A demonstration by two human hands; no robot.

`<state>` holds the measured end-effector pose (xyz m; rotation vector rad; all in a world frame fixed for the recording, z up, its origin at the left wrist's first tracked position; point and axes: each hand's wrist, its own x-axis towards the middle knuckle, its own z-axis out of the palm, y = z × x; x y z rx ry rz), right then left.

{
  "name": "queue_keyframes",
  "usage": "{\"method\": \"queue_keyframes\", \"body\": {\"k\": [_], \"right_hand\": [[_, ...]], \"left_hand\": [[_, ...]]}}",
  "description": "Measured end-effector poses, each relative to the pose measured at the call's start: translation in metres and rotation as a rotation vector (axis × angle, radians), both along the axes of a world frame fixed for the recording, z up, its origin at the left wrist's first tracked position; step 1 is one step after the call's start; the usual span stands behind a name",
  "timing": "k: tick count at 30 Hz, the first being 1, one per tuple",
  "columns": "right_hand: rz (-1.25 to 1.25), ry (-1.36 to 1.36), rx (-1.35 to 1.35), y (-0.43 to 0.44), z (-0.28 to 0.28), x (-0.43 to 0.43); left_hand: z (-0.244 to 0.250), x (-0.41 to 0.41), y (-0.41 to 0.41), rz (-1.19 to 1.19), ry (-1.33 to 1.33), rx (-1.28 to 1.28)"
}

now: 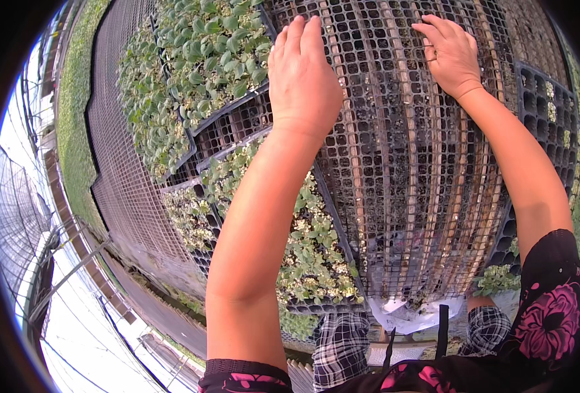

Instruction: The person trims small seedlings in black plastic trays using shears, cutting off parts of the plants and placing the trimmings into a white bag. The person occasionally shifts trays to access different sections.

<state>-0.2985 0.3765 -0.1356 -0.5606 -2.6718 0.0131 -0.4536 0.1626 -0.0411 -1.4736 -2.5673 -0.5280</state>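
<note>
My left hand (305,83) reaches forward, back up and fingers stretched out, over the left side of a black plastic mesh bench top (368,123). Its thumb and palm are hidden. Just left of it lies a black plug tray of leafy green seedlings (221,49). Over the far right of the same mesh is my right hand (451,56), its fingers bent and spread, with a dark band at one finger. I see nothing held in either hand. Whether the fingertips touch the mesh is not clear.
Wooden slats (351,142) run under the mesh. Sparser seedlings fill a nearer tray (314,245) on the left. At right stands a mostly unplanted plug tray (540,113). A clear plastic bag (418,314) hangs at the near edge, by my knees.
</note>
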Motion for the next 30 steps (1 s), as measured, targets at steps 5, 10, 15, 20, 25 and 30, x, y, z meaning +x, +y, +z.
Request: {"method": "queue_keyframes", "body": {"k": [5,10,15,20,25,30], "right_hand": [[-0.011,-0.044,-0.05,-0.004,0.005,-0.003],[-0.048,-0.058,-0.052,0.002,0.006,0.001],[-0.055,-0.076,-0.088,-0.003,0.009,-0.003],[-0.053,-0.075,-0.118,-0.002,0.013,-0.003],[-0.062,-0.1,-0.124,-0.003,0.015,-0.004],[-0.053,-0.101,-0.16,-0.006,0.013,-0.008]], "left_hand": [[-0.035,-0.103,0.024,0.094,0.3,-0.596],[-0.037,-0.119,0.015,0.114,0.446,-0.784],[-0.017,-0.133,-0.003,0.152,0.392,-0.873],[0.001,-0.145,-0.018,0.211,0.354,-0.874],[0.007,-0.139,-0.017,0.168,0.293,-0.946],[-0.008,-0.119,-0.03,0.176,0.208,-0.463]]}}
